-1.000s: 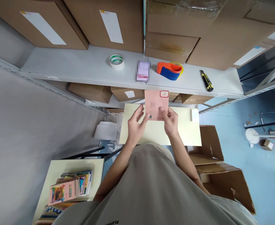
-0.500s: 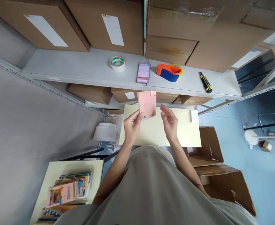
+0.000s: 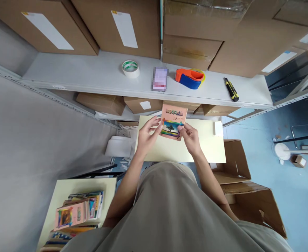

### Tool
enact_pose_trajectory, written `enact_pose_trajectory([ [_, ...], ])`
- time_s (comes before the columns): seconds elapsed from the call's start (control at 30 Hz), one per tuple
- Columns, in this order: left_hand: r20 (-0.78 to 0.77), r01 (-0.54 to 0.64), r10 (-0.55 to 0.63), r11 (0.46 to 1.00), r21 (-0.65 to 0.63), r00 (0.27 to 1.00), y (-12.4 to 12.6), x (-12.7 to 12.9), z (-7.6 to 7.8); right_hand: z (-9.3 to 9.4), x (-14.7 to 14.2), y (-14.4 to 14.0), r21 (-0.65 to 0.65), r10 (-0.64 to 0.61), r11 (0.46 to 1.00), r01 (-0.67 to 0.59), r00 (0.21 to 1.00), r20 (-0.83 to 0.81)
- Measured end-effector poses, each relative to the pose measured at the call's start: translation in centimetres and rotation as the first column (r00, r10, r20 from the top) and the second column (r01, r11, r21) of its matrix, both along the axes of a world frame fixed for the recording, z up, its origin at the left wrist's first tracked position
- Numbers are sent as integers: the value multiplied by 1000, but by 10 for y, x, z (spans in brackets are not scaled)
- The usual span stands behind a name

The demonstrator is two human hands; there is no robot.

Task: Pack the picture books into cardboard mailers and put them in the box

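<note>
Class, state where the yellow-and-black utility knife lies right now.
In the head view the yellow-and-black utility knife lies on the pale grey metal shelf, toward its right end, right of the orange-and-blue tape dispenser.

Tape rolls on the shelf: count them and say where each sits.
2. A white tape roll lies left of the blurred item; a second sits in the orange-and-blue tape dispenser to its right. Boxes may hide others.

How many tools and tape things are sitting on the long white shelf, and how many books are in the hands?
Tape roll: 1
Tape dispenser: 1
Utility knife: 1
Pink book, held by left hand and right hand: 1
Total: 4
</note>
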State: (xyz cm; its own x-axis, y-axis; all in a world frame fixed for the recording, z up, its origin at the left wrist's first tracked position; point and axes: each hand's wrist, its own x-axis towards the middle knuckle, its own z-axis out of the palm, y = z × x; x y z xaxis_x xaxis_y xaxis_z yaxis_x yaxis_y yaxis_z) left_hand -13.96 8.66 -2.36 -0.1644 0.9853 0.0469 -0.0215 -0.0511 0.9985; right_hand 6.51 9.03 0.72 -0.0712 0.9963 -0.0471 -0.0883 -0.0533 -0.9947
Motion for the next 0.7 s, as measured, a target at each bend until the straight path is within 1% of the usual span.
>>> enact_pose_trajectory([
  [0.07, 101, 86, -80, 995, -52, 992, 7, -8, -1, 2, 3, 0, -26, 51, 998, -51, 999, 10],
  [0.13, 173, 146, -131, 986, -82, 976, 9, -11, 1, 0, 4, 1, -49, 83, 995, -83, 997, 7],
  [0.2, 202, 154, -132, 983, -97, 971, 8, -10, 4, -3, 3, 2, -67, 96, 993, -97, 995, -20],
  [0.27, 194, 140, -118, 984, -107, 974, 6, -10, 6, -7, 3, 4, -82, 93, 992, -97, 994, -53],
  [0.33, 160, 125, -108, 987, -99, 981, 6, -11, 7, -8, 4, 6, -81, 81, 993, -88, 994, -76],
  [0.4, 101, 107, -102, 993, -50, 990, 7, -13, 8, -7, 4, 8, -45, 68, 996, -71, 995, -69],
  [0.47, -1, 106, -106, 992, 62, 994, 10, -17, 11, -4, 5, 9, 44, 58, 997, -56, 998, -33],
  [0.53, -132, 126, -101, 973, 195, 986, 12, -20, 15, 0, 6, 10, 148, 52, 988, -54, 999, 13],
  [0.57, -193, 140, -94, 960, 242, 977, 13, -22, 17, 2, 6, 11, 183, 54, 981, -59, 998, 33],
  [0.63, -274, 161, -82, 947, 279, 958, 14, -24, 21, 4, 6, 12, 205, 62, 976, -72, 996, 59],
  [0.7, -298, 166, -79, 946, 277, 951, 14, -25, 23, 5, 7, 12, 203, 62, 976, -74, 996, 69],
])
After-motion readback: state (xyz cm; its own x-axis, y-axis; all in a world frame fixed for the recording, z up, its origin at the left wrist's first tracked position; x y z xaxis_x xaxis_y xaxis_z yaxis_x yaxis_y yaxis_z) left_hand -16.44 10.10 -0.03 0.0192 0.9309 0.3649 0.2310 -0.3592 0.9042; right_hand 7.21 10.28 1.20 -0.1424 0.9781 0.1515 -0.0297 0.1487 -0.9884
